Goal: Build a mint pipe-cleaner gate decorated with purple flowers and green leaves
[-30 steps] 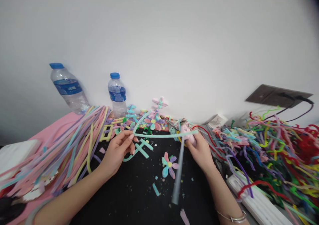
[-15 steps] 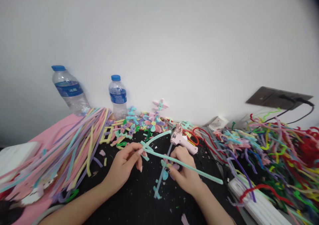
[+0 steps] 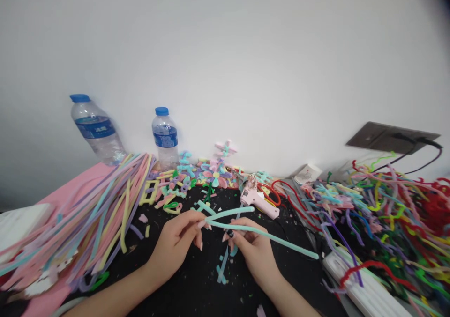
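Observation:
A mint-green pipe cleaner (image 3: 281, 243) is bent back at its left end, with a short arm slanting up and a long arm running right. My left hand (image 3: 179, 235) pinches it at the bend between thumb and fingertips. On the long arm, close to the bend, my right hand (image 3: 255, 246) closes thumb and forefinger. Short mint pieces (image 3: 206, 208) lie just beyond my left fingertips. Beneath my right hand a pale bluish stick (image 3: 222, 264) lies with small blue fuzzy scraps around it, partly hidden. Behind my right hand rests a pink glue gun (image 3: 256, 199).
Pastel pipe cleaners (image 3: 112, 200) are bundled at left on a pink surface. Two water bottles (image 3: 165, 139) stand by the wall. Small pipe-cleaner shapes (image 3: 190, 176) are heaped behind. At right lie tangled colourful pipe cleaners (image 3: 383, 214) and a white power strip (image 3: 365, 286).
My right hand has moved up and left onto the pipe cleaner. The short arm has swung down and right, nearer the long arm.

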Available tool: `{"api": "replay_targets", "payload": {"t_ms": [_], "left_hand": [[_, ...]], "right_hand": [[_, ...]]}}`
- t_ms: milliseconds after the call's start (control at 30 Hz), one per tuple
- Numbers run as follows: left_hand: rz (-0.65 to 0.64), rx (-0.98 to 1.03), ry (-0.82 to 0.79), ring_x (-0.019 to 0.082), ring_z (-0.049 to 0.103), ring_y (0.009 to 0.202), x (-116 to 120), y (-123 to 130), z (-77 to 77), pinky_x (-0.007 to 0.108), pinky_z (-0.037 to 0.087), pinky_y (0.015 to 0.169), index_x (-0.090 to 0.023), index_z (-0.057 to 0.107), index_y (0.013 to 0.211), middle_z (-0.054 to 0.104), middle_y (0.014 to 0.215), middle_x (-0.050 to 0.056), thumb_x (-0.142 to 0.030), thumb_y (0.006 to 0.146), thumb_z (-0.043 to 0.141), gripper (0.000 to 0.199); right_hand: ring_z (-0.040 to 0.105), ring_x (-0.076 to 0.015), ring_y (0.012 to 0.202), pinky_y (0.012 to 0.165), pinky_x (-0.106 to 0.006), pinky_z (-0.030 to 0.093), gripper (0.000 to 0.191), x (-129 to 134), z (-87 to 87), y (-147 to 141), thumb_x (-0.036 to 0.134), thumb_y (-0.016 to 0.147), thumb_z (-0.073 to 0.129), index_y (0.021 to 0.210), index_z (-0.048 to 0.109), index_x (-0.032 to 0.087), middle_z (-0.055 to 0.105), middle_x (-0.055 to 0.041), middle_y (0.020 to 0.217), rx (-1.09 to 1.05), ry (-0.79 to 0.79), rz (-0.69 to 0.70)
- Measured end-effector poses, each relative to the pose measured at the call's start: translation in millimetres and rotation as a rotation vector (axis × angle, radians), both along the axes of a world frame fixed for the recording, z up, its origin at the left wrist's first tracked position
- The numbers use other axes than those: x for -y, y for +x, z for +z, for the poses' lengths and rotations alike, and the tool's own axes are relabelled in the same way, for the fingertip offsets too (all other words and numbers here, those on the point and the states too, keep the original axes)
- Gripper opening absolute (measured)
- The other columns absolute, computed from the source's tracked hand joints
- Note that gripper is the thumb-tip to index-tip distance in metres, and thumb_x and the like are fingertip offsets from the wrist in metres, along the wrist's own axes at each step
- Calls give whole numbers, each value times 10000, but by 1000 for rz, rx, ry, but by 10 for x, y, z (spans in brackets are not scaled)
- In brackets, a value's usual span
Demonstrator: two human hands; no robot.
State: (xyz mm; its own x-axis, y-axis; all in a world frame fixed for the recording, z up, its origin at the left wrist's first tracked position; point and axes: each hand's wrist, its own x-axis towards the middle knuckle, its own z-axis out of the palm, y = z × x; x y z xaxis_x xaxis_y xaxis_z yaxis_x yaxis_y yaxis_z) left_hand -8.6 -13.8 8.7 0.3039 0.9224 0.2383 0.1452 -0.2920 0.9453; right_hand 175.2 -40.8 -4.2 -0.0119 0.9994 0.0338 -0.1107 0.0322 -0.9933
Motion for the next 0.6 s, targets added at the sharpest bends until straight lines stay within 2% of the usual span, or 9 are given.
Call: {"api": "replay_targets", "payload": {"t_ms": [167, 433, 600], "left_hand": [[-13, -39, 45, 97, 555, 488, 1, -4, -25, 206, 431, 554, -173, 605, 812, 543, 541, -49, -258, 907, 443, 207], [-60, -98, 84, 86, 557, 500, 0, 11, -1, 194, 436, 549, -161, 601, 814, 530, 593, -43, -246, 901, 456, 189], [-29, -114, 90, 85, 556, 498, -12, 5, -11, 187, 430, 538, -164, 603, 820, 532, 586, -45, -251, 898, 463, 182]], "right_hand": [[554, -99, 460, 471, -203, 449, 71, -10, 41, -4, 197, 683, 703, 734, 668, 162, 690, -22, 607, -137, -45, -27], [568, -76, 466, 485, -166, 450, 45, -23, 5, 16, 162, 703, 690, 738, 661, 163, 677, 5, 592, -214, -58, -10], [592, -92, 476, 485, -182, 464, 76, -37, 12, 25, 171, 699, 699, 773, 686, 154, 697, -18, 637, -214, -100, 17]]}}
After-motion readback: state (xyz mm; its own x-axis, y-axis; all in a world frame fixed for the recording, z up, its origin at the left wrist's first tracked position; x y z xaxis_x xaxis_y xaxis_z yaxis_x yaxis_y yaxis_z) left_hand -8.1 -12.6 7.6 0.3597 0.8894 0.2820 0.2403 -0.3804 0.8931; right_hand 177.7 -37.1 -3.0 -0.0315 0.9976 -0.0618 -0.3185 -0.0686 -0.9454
